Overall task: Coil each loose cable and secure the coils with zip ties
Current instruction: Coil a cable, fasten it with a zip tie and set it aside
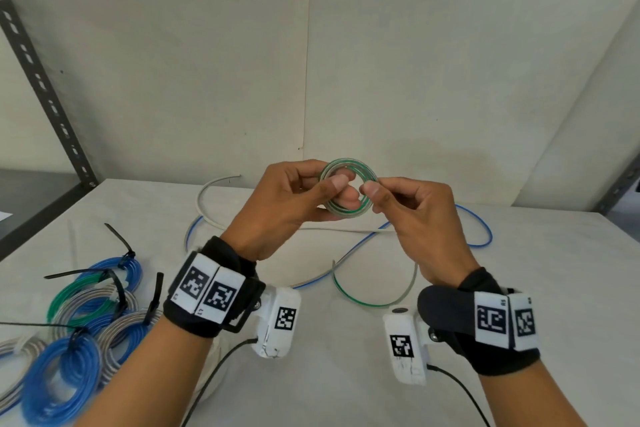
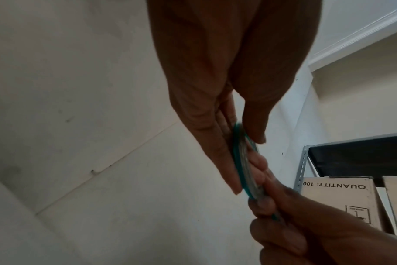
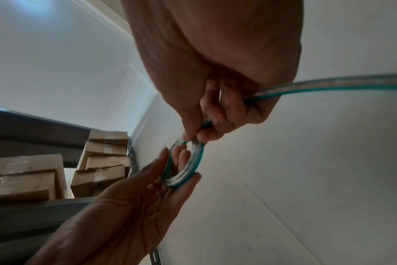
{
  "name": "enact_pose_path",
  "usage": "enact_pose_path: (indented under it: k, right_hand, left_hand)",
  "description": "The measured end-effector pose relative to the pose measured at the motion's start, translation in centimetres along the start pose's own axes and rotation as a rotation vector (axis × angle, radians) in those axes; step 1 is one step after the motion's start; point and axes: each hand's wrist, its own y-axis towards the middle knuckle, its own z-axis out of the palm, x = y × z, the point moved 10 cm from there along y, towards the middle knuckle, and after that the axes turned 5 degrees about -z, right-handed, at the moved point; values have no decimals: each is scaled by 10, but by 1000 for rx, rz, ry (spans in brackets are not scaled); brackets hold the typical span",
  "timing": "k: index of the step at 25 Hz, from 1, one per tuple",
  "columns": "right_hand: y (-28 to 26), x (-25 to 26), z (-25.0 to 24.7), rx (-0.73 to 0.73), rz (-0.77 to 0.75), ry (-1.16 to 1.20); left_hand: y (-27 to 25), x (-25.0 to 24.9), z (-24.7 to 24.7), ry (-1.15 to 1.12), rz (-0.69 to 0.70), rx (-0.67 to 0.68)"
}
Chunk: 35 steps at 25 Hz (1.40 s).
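Observation:
Above the white table (image 1: 519, 270) both hands hold a small coil of green-and-clear flat cable (image 1: 349, 165). My left hand (image 1: 304, 194) pinches the coil's left side, thumb in front, fingers behind and through the ring (image 3: 177, 161). My right hand (image 1: 398, 204) pinches the cable at the coil's right edge (image 3: 193, 138); the loose tail (image 3: 329, 86) runs through its palm and hangs down to a loop on the table (image 1: 374, 302). The coil shows edge-on in the left wrist view (image 2: 243, 161).
Several coiled blue, green and grey cables with black zip ties (image 1: 90, 305) lie at the left of the table. A loose blue cable (image 1: 481, 229) and a white cable (image 1: 204, 198) sprawl behind the hands. Metal shelving with cardboard boxes (image 3: 102, 161) stands beside the table.

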Motion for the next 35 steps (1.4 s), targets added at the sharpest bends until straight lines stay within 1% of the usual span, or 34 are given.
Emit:
enact_pose_path:
  k: [3,5,7,12,15,18,20,21,23,24,26,28,32,35]
  right_hand:
    - [1,1,-1,-2,-9,9]
    - [2,2,-3,-1,-13,24]
    - [1,3,-3,-21,-30,25]
    - [-9,9,6,-155,-151,-74]
    - [-12,14,12,-143,-174,-83]
    - [-10,22,13,-104,-243,-197]
    - [-3,17,9,-46,-226,-246]
    - [-1,12,10,20,-219,-287]
    - [-1,8,19,162,-259,-410]
    - [-2,7,24,200,-287,-465]
    - [-5,7,31,230,-312,-545]
    - [-8,6,37,264,-315,-581]
    - [-10,3,41,290,-311,-588]
    - [-11,0,45,297,-304,-593]
  left_hand:
    - [0,-2,-7,52,37,-55]
    - [0,-1,-8,67,35,-66]
    - [1,3,-10,9,1,-79]
    - [4,14,-15,-165,-49,-124]
    - [6,23,-16,-222,-75,-141]
    - [7,29,-14,-199,-88,-131]
    - [8,27,-13,-71,-70,-91]
    - [8,24,-13,19,-55,-76]
    - [8,21,-11,155,-38,-60]
    - [8,22,-8,204,-46,-44]
    - [7,28,0,293,-84,-27]
    - [6,32,3,423,-112,-44]
    - [6,28,4,702,-72,0]
    - [5,28,-1,764,-119,24]
